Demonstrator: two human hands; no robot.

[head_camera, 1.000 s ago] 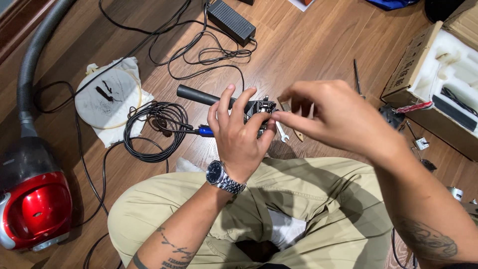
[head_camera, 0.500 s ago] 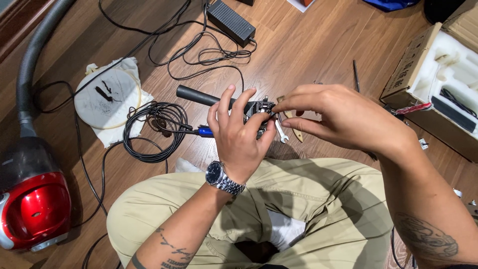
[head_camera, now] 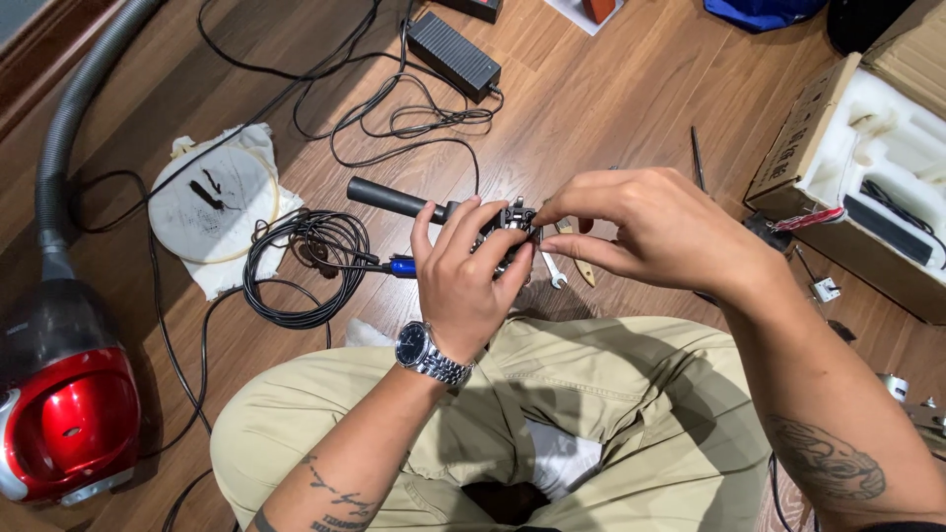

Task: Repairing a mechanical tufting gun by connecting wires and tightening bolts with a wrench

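Near the middle of the frame, above the crossed legs in khaki trousers (head_camera: 591, 394), the left hand (head_camera: 471, 286) is wrapped around a small dark metal part (head_camera: 510, 222), fingers curled over its top so that only its far edge shows. The right hand (head_camera: 655, 232) comes in from the right with thumb and forefinger pinched at the upper right corner of the part; whether something tiny sits between those fingertips cannot be told. A wristwatch (head_camera: 426, 352) sits on the left wrist.

Just behind the hands on the wooden floor (head_camera: 611, 89) lie a black handle (head_camera: 394, 200), a blue-tipped tool (head_camera: 399, 265), a small wrench (head_camera: 554, 271) and a wooden stick (head_camera: 583, 268). A coil of black cable (head_camera: 305, 266) lies to the left of centre, with a white cloth (head_camera: 212, 202) beyond it. A red vacuum cleaner (head_camera: 64, 414) fills the lower left, a black power brick (head_camera: 455, 51) sits at the top, and an open cardboard box (head_camera: 867, 167) with white foam stands at the upper right.

To do this fine fingertip work well, the left hand should probably keep the part steady and low over the lap. The right hand's pinch is best kept light and straight, so that anything small that slips lands on the trousers rather than among the cables.
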